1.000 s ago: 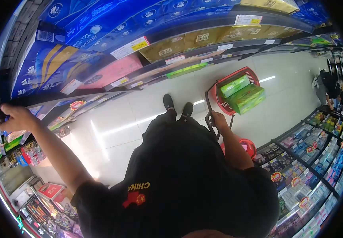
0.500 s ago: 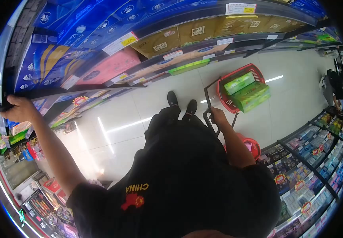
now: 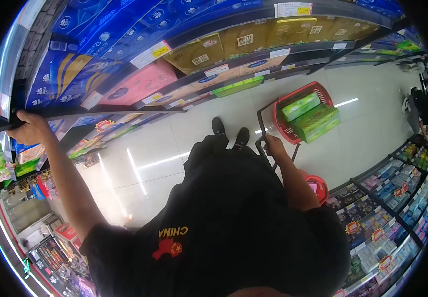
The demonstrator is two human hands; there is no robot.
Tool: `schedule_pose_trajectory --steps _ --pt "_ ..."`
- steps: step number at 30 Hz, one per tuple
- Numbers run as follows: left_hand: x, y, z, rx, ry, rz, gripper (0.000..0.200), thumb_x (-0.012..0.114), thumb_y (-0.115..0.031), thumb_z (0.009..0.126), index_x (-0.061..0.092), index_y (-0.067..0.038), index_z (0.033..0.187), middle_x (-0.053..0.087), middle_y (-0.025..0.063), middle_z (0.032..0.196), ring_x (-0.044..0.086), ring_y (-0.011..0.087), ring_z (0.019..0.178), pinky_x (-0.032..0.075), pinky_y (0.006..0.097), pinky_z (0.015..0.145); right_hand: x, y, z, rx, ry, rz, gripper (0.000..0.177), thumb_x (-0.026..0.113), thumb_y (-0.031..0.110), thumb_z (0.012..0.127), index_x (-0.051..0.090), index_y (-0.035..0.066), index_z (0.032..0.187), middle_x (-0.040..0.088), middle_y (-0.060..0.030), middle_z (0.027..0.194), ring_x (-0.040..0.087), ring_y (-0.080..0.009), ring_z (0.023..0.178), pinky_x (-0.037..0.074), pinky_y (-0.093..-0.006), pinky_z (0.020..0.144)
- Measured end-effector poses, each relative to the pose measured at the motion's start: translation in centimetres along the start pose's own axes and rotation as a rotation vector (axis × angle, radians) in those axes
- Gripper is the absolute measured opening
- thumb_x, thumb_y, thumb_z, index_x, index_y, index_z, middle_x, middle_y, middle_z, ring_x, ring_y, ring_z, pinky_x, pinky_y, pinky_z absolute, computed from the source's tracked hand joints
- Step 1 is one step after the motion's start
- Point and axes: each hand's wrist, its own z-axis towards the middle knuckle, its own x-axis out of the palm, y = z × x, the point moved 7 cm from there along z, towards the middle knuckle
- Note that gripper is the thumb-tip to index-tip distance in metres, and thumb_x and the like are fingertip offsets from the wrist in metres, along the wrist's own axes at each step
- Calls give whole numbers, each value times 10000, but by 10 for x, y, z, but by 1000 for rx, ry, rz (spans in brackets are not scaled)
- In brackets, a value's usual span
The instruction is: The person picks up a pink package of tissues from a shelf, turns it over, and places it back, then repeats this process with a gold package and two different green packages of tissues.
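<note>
My left hand [image 3: 31, 129] is at the far left, its fingers wrapped round the dark edge at the end of the shelf [image 3: 110, 110]. Blue packs [image 3: 55, 84] stand on the shelf just above it. Right of my legs, my right hand [image 3: 273, 146] is closed round the black handle [image 3: 261, 121] of a red basket [image 3: 283, 129]. Two green packs lie in that basket, a smaller one [image 3: 300, 105] beside a larger one [image 3: 319, 123].
Shelves with gold packs [image 3: 246, 42] and a pink pack [image 3: 139, 81] run across the top. Another red basket [image 3: 318, 188] is behind my right forearm. Display shelves [image 3: 382, 222] line the lower right. Part of a person [image 3: 421, 111] shows at the far right.
The view has shifted slightly, so the shelves and baskets sit a little further right. Both hands keep their holds, on the shelf edge and on the basket handle.
</note>
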Motion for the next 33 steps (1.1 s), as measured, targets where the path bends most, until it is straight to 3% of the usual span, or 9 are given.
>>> schedule_pose_trajectory --steps 11,14,22,26,28,29,33 --pt "1 1 -1 -35 -17 -19 830 653 -563 776 530 98 1263 652 301 1063 602 509 997 454 618 842 3 -10 2 23 0 18 440 484 437 1014 633 23 1019 548 -53 671 485 -127 493 388 -272 446" --pt "-4 -9 -4 -68 62 -43 897 612 -604 797 466 94 1343 624 298 1127 555 483 1060 423 589 893 5 -9 3 12 -21 -33 446 484 444 1012 635 25 1015 550 -53 666 487 -128 491 385 -276 442" --pt "9 13 -6 31 -58 -163 958 633 -646 809 439 103 1374 579 331 1194 545 490 1073 419 583 903 23 -14 15 19 -132 -194 528 445 497 991 685 26 986 578 -64 655 523 -148 481 417 -298 454" --pt "-15 -22 -8 -26 -22 -424 1003 632 -654 815 426 153 1375 561 361 1233 525 519 1132 410 583 965 26 -5 18 -160 -269 -436 518 419 474 973 712 47 973 649 -131 746 625 -239 613 493 -387 595" --pt "2 4 -6 46 -80 -288 988 646 -647 814 439 151 1359 582 354 1197 548 516 1098 429 573 947 29 12 11 -344 -359 -659 451 422 410 969 706 64 1018 703 -195 872 686 -324 746 519 -449 691" --pt "11 17 -7 81 -108 -218 981 654 -643 814 446 151 1351 593 351 1179 560 515 1081 438 568 938 28 20 6 -312 -371 -628 429 427 383 961 717 67 981 707 -211 969 680 -382 869 511 -486 774" --pt "19 27 -6 72 -73 -263 1031 677 -657 801 413 159 1373 587 343 1183 550 502 1074 424 566 932 24 20 5 -275 -504 -567 539 413 495 979 729 58 970 689 -198 807 684 -330 815 492 -457 771"
